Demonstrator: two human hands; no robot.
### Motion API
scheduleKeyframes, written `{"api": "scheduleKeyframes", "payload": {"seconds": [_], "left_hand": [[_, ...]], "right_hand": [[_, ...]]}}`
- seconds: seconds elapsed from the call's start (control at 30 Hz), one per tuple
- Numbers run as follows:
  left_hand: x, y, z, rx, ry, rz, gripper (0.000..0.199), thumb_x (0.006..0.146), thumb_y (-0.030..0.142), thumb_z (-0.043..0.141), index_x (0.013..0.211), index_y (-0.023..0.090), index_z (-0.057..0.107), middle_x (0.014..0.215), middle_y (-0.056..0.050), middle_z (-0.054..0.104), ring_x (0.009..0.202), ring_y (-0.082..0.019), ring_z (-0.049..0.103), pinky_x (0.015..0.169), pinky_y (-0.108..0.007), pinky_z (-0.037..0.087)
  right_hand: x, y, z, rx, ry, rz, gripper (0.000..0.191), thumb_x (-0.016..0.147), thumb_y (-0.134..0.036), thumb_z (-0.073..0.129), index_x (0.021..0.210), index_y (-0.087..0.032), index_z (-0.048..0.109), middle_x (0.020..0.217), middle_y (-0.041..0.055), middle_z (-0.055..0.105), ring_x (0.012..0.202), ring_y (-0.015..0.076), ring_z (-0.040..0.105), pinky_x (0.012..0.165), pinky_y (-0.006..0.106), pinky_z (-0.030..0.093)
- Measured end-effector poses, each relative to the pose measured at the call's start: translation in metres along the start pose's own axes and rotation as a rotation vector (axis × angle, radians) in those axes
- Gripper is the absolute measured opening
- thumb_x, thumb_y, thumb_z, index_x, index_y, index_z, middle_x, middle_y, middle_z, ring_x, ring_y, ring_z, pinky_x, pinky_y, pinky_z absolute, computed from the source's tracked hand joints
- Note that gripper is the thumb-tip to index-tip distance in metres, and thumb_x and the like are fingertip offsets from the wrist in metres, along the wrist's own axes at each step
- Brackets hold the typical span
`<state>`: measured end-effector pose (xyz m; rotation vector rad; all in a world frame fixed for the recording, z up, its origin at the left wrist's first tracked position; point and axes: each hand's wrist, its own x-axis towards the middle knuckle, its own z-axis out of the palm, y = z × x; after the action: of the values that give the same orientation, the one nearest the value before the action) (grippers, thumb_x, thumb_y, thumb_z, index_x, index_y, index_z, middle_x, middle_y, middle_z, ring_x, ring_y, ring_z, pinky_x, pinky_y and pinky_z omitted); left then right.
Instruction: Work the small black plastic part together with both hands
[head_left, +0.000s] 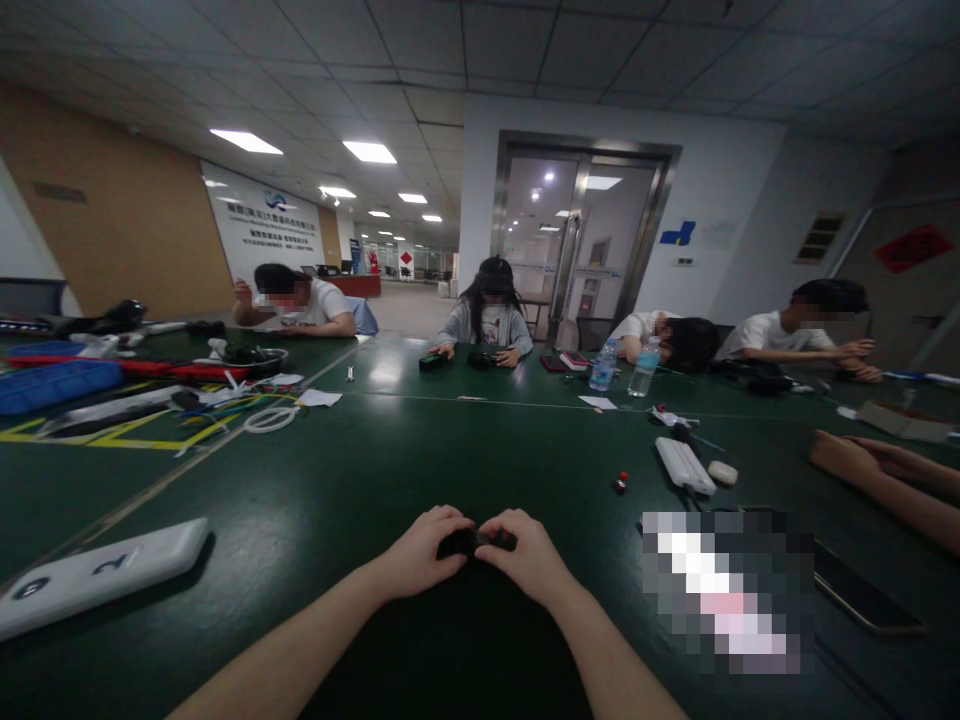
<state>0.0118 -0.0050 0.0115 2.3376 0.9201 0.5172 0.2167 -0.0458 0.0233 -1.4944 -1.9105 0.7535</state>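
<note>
My left hand (417, 552) and my right hand (531, 558) meet low in the middle of the head view, just above the green table (337, 480). Between them is a small black object (457, 543), too dark for me to tell its kind. The left thumb and fingers close round one end of it. At the other end, my right hand pinches it, and a bit of red shows near those fingers. Parts of the object are hidden behind both hands.
A white numbered device (112, 572) lies at left, a phone (862, 590) at right. Beyond are a white power bank (684, 466), a small red-and-black piece (620, 483), water bottles (643, 372) and a blue tray (60, 385). Several people sit around the table; another person's hands (847, 455) rest at right.
</note>
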Motion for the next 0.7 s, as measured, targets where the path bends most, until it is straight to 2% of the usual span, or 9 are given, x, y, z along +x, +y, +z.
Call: {"api": "scheduleKeyframes", "payload": {"seconds": [0.17, 0.4, 0.7], "left_hand": [[0.000, 0.003, -0.001, 0.011, -0.003, 0.006, 0.040, 0.079, 0.029, 0.056, 0.119, 0.023, 0.056, 0.117, -0.006, 0.054, 0.109, -0.021, 0.048, 0.097, -0.037, 0.038], [-0.001, -0.001, 0.000, -0.007, 0.000, -0.004, 0.040, 0.081, 0.031, 0.056, 0.120, 0.025, 0.055, 0.119, -0.005, 0.053, 0.109, -0.020, 0.048, 0.096, -0.037, 0.039], [0.001, -0.011, 0.005, -0.009, 0.017, 0.011, 0.041, 0.079, 0.029, 0.058, 0.120, 0.025, 0.054, 0.119, -0.005, 0.052, 0.109, -0.020, 0.048, 0.096, -0.037, 0.039]], "right_hand": [[0.000, -0.007, 0.003, -0.072, -0.076, -0.020, 0.014, 0.073, -0.030, 0.067, 0.086, -0.024, 0.067, 0.088, -0.0003, 0.061, 0.087, 0.0175, 0.053, 0.076, 0.030, 0.041], [-0.003, -0.008, -0.003, -0.048, -0.075, 0.024, 0.015, 0.075, -0.032, 0.064, 0.089, -0.026, 0.067, 0.092, 0.0006, 0.061, 0.089, 0.0187, 0.053, 0.076, 0.031, 0.042], [0.000, -0.003, 0.001, -0.019, -0.039, 0.025, 0.017, 0.072, -0.031, 0.068, 0.087, -0.024, 0.069, 0.088, 0.0008, 0.059, 0.084, 0.0174, 0.052, 0.072, 0.028, 0.041]]}}
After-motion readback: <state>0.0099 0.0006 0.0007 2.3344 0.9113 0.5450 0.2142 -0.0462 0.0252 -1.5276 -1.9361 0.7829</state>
